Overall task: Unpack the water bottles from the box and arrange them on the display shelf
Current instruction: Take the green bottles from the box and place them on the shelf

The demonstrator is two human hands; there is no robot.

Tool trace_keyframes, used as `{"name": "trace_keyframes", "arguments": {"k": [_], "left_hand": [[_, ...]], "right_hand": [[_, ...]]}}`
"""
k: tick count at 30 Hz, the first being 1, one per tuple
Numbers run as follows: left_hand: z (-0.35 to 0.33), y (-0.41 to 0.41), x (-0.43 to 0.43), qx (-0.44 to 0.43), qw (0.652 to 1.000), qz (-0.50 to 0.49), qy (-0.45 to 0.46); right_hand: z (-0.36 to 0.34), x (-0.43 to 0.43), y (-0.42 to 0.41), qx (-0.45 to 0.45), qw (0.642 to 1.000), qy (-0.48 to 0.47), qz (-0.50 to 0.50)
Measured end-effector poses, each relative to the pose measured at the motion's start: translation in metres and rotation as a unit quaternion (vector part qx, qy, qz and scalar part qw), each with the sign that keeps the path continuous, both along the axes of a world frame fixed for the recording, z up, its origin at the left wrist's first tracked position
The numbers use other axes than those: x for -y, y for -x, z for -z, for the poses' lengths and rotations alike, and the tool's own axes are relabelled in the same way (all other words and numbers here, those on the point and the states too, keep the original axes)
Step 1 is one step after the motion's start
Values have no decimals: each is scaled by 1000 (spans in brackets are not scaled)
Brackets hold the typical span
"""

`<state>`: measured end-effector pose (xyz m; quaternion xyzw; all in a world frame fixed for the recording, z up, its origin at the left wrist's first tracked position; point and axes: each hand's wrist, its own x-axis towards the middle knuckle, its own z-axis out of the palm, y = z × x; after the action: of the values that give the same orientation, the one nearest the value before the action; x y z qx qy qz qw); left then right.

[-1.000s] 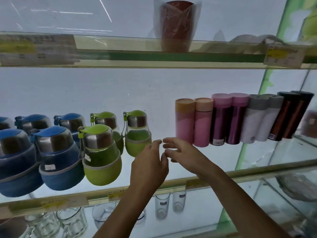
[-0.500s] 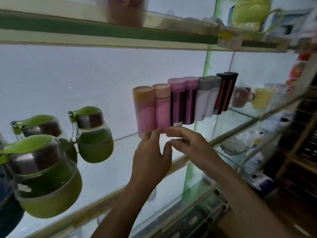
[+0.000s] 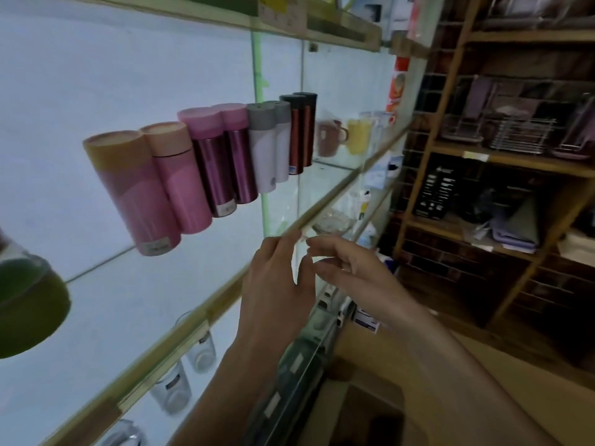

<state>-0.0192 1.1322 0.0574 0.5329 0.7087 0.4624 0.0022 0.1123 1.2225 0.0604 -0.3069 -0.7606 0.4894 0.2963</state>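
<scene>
A row of slim bottles stands on the glass display shelf (image 3: 222, 291): two pink ones (image 3: 141, 201), two purple metallic ones (image 3: 222, 169), two white ones with grey caps (image 3: 267, 149) and two dark red ones (image 3: 299, 133). A green round bottle (image 3: 29, 304) shows at the far left edge. My left hand (image 3: 273, 294) and my right hand (image 3: 347, 272) hover side by side in front of the shelf's front edge, fingers relaxed, holding nothing. An open cardboard box (image 3: 360, 410) lies below my arms.
Mugs (image 3: 341, 136) stand further right on the same shelf. Clear glasses (image 3: 180, 381) sit on the shelf below. A wooden rack (image 3: 502, 162) with wire baskets and dark boxes fills the right side. Another shelf (image 3: 289, 24) runs overhead.
The view has swung right and tilted. Both hands have drawn back from the pink bottles to the shelf's front edge, still holding nothing. The blue and most green bottles have left the view.
</scene>
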Motion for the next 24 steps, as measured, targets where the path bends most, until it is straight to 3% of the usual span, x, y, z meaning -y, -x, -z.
{"name": "trace_keyframes", "arguments": {"k": [14,24], "left_hand": [[117,-57,-47,60,970,129,198],[209,-107,-74,93,939,147,298]], "right_hand": [[104,-25,-76,100,987,105,73],[212,-49,-129,134,963,214,97]]}}
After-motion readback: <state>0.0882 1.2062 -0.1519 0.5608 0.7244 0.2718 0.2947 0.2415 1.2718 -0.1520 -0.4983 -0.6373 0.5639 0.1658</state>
